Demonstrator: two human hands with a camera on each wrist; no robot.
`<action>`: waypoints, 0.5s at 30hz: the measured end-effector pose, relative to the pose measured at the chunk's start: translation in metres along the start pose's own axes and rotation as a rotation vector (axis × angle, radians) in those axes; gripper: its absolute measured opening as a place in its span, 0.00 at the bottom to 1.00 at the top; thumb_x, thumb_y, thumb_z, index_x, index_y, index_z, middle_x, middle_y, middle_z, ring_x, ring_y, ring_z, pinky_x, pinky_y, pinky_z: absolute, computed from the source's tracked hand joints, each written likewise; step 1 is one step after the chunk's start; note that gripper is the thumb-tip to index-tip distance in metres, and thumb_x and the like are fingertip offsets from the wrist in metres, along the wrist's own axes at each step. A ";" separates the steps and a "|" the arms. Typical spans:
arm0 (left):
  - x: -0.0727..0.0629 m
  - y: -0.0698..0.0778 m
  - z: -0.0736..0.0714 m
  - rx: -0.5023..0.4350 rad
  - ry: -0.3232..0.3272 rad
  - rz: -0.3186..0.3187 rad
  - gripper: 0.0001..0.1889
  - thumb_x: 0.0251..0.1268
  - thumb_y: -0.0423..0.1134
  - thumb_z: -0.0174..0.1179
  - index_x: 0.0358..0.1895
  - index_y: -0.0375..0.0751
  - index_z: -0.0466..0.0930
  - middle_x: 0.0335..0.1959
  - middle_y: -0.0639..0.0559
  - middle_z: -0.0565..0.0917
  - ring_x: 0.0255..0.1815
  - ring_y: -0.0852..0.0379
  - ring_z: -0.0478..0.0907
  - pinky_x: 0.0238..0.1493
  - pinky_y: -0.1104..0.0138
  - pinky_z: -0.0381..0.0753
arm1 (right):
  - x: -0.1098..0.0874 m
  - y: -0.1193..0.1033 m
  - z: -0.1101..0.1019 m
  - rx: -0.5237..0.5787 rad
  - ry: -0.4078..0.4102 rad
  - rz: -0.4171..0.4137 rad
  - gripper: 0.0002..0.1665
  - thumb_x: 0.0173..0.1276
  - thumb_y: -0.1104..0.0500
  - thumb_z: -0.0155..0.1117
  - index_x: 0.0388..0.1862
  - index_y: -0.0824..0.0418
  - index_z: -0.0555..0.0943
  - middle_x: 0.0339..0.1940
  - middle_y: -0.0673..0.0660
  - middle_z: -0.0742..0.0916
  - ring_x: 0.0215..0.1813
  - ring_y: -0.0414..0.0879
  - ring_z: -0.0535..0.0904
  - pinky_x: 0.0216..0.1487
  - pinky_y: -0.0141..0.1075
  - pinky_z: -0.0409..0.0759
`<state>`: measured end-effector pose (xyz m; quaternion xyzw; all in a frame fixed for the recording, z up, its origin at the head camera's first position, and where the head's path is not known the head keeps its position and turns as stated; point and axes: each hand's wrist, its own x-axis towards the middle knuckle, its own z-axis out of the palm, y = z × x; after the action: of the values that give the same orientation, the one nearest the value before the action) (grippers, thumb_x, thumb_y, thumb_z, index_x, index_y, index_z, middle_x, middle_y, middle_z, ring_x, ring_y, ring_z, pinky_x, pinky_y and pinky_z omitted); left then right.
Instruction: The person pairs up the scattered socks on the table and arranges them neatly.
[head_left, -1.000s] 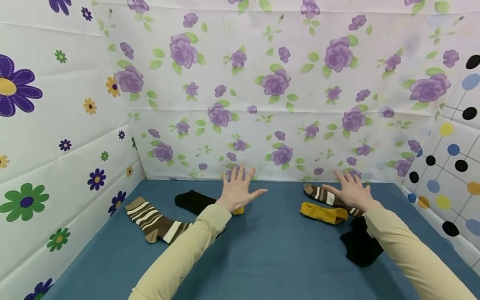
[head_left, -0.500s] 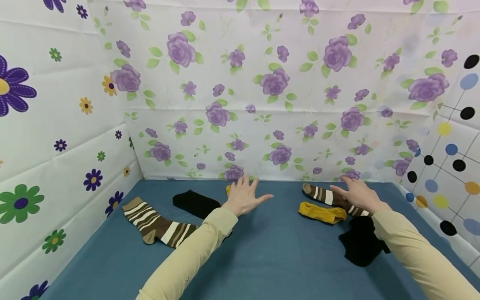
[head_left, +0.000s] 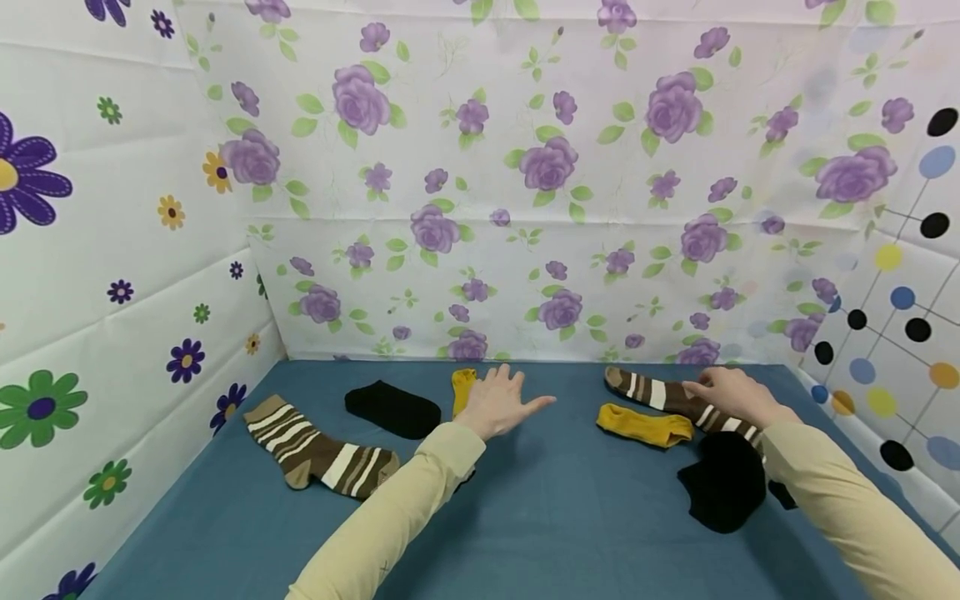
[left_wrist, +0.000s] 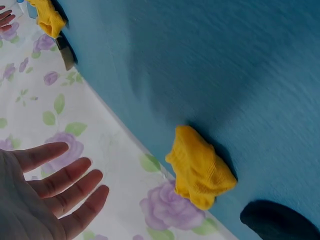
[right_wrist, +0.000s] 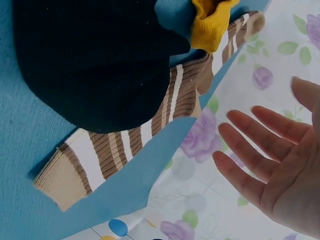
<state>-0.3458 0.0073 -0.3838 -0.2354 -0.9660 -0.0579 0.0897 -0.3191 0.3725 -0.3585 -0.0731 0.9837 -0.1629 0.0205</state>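
Where the blue, cloth-covered desk (head_left: pixel 555 525) ends at its far edge, a white sheet printed with purple roses (head_left: pixel 551 275) rises behind it. Two beige sleeves (head_left: pixel 397 517) extend over the desk. A long knitted sock in brown, white and tan stripes (head_left: pixel 318 450) lies flat at left; a second striped sock (head_left: pixel 660 396) lies at right, near the far edge. A plain black fabric sock (head_left: pixel 393 409) lies beyond the left striped sock, apart from it. A second black sock (head_left: pixel 723 483) lies at right, covering part of the second striped sock's edge in the right wrist view. The left hand (head_left: pixel 498 404) is above the desk, its grip spread, fingers apart, holding nothing. The right hand (head_left: pixel 735 393) is above the second striped sock and clear of it; its grip is likewise apart and holds nothing. A bunched mustard-yellow ribbed sock (left_wrist: pixel 202 170) lies nearest the left hand, which partly hides it in the head view. A second yellow sock (head_left: pixel 645 425) lies just on the near side of the second striped sock.
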 end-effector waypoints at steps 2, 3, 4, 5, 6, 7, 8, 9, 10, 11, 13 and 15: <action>0.000 0.003 0.001 0.006 -0.007 0.004 0.43 0.55 0.74 0.30 0.55 0.42 0.73 0.48 0.43 0.72 0.46 0.48 0.70 0.40 0.57 0.73 | -0.002 0.002 -0.002 -0.011 -0.012 0.000 0.31 0.67 0.41 0.50 0.43 0.70 0.78 0.36 0.62 0.81 0.36 0.56 0.77 0.33 0.51 0.74; 0.000 0.005 0.002 0.004 -0.009 0.005 0.43 0.55 0.74 0.30 0.54 0.42 0.73 0.47 0.43 0.72 0.45 0.48 0.71 0.39 0.57 0.74 | -0.002 0.003 -0.002 -0.014 -0.020 0.000 0.30 0.67 0.43 0.52 0.44 0.71 0.77 0.36 0.63 0.81 0.36 0.56 0.77 0.33 0.51 0.74; 0.000 0.007 0.002 0.002 -0.010 0.007 0.42 0.56 0.74 0.30 0.54 0.42 0.73 0.47 0.43 0.72 0.45 0.48 0.71 0.39 0.57 0.74 | -0.003 0.004 -0.003 -0.017 -0.026 0.000 0.29 0.67 0.45 0.53 0.44 0.72 0.77 0.36 0.63 0.81 0.36 0.57 0.77 0.33 0.50 0.74; 0.000 0.008 0.003 -0.003 -0.010 0.009 0.42 0.56 0.74 0.31 0.53 0.42 0.74 0.47 0.43 0.72 0.44 0.48 0.71 0.39 0.57 0.74 | -0.003 0.006 -0.003 -0.019 -0.032 -0.003 0.27 0.67 0.46 0.54 0.43 0.72 0.77 0.36 0.64 0.81 0.36 0.56 0.77 0.33 0.50 0.74; 0.001 0.010 0.004 -0.008 -0.012 0.010 0.42 0.56 0.74 0.31 0.53 0.42 0.74 0.46 0.43 0.72 0.44 0.48 0.71 0.39 0.57 0.74 | -0.003 0.008 -0.003 -0.019 -0.039 -0.004 0.25 0.67 0.49 0.54 0.43 0.73 0.77 0.36 0.64 0.81 0.36 0.56 0.77 0.32 0.50 0.74; 0.001 0.011 0.004 -0.010 -0.017 0.009 0.42 0.56 0.74 0.31 0.53 0.42 0.74 0.47 0.44 0.73 0.44 0.48 0.71 0.39 0.57 0.74 | -0.003 0.009 -0.004 -0.019 -0.046 -0.005 0.24 0.67 0.50 0.55 0.43 0.73 0.77 0.36 0.64 0.81 0.35 0.56 0.77 0.32 0.49 0.74; 0.001 0.013 0.004 -0.014 -0.022 0.009 0.42 0.56 0.74 0.32 0.53 0.42 0.74 0.47 0.44 0.73 0.44 0.49 0.71 0.39 0.57 0.74 | -0.003 0.011 -0.004 -0.019 -0.053 -0.006 0.22 0.67 0.52 0.55 0.42 0.73 0.77 0.35 0.64 0.81 0.35 0.56 0.77 0.32 0.49 0.74; 0.002 0.014 0.005 -0.016 -0.027 0.010 0.41 0.57 0.73 0.32 0.53 0.42 0.74 0.47 0.44 0.73 0.44 0.49 0.71 0.40 0.57 0.74 | -0.004 0.012 -0.004 -0.019 -0.060 -0.007 0.20 0.66 0.54 0.55 0.42 0.73 0.77 0.35 0.64 0.81 0.35 0.55 0.77 0.31 0.49 0.74; 0.002 0.016 0.006 -0.017 -0.035 0.013 0.40 0.57 0.72 0.33 0.54 0.42 0.74 0.47 0.44 0.73 0.45 0.49 0.71 0.40 0.57 0.74 | -0.004 0.013 -0.005 -0.015 -0.067 -0.006 0.19 0.66 0.55 0.55 0.42 0.73 0.77 0.35 0.63 0.81 0.34 0.54 0.77 0.31 0.48 0.74; 0.003 0.017 0.006 -0.017 -0.047 0.016 0.40 0.58 0.71 0.34 0.55 0.41 0.73 0.49 0.44 0.72 0.46 0.49 0.71 0.41 0.57 0.74 | -0.005 0.013 -0.005 -0.009 -0.077 -0.003 0.18 0.66 0.57 0.55 0.42 0.73 0.77 0.34 0.63 0.81 0.33 0.54 0.77 0.30 0.47 0.74; 0.004 0.020 0.007 -0.014 -0.075 0.021 0.38 0.61 0.69 0.35 0.58 0.41 0.72 0.52 0.43 0.71 0.50 0.49 0.70 0.45 0.57 0.72 | -0.008 0.014 -0.006 0.004 -0.099 0.007 0.16 0.66 0.59 0.55 0.42 0.74 0.77 0.34 0.63 0.80 0.32 0.53 0.77 0.29 0.46 0.74; 0.005 0.023 0.008 -0.021 -0.099 0.030 0.35 0.63 0.66 0.37 0.59 0.41 0.70 0.54 0.43 0.70 0.52 0.48 0.69 0.47 0.57 0.72 | -0.010 0.014 -0.007 0.018 -0.121 0.016 0.15 0.65 0.61 0.54 0.42 0.75 0.76 0.33 0.63 0.80 0.32 0.53 0.77 0.29 0.45 0.74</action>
<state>-0.3407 0.0314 -0.3892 -0.2531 -0.9651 -0.0547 0.0401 -0.3119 0.3893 -0.3564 -0.0750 0.9797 -0.1667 0.0820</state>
